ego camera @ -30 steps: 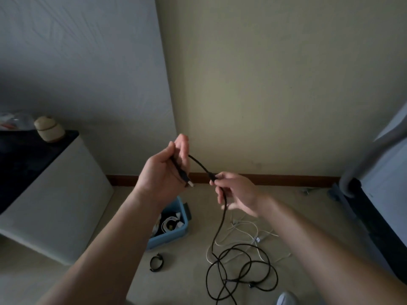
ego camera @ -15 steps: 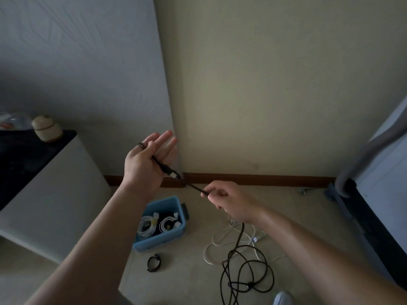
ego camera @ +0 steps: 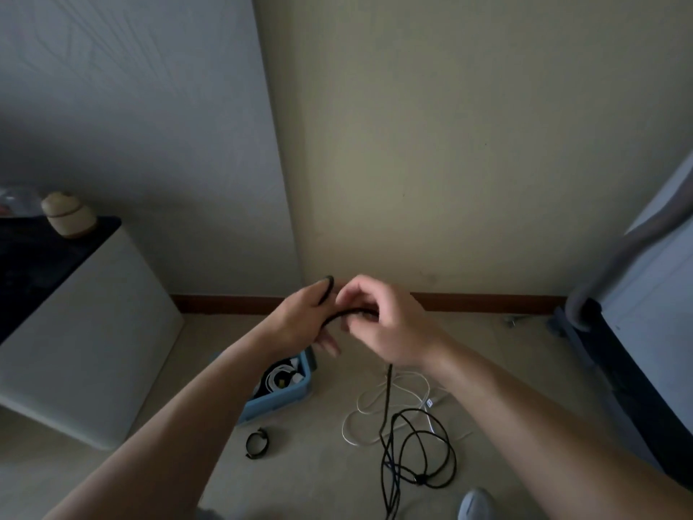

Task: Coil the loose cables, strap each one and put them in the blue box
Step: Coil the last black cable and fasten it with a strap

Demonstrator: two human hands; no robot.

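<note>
Right hand (ego camera: 388, 324) has its fingers curled in and pinches a black cable (ego camera: 348, 313) just in front of the chest, knuckles toward the camera. Left hand (ego camera: 298, 319) is touching it, back to the camera, with the same cable hooked over its top edge and running across it to the right hand. One finger of the left hand points down and looks fairly straight; I cannot tell whether its thumb clamps the cable or the cable only lies round it.

From under the right wrist the cable drops to the floor (ego camera: 318, 482), where the rest lies in loose, tangled loops near the right. A white cable (ego camera: 369, 410) sprawls beside and partly under those loops.

The blue box (ego camera: 300, 390) stands on the floor below the left forearm, with coiled white cables (ego camera: 279, 377) inside. Near it, a small black ring-shaped strap (ego camera: 257, 442) lies on the floor.

At far left, a beige jar (ego camera: 67, 215) sits on the dark tabletop (ego camera: 45, 257) of a white cabinet.
</note>
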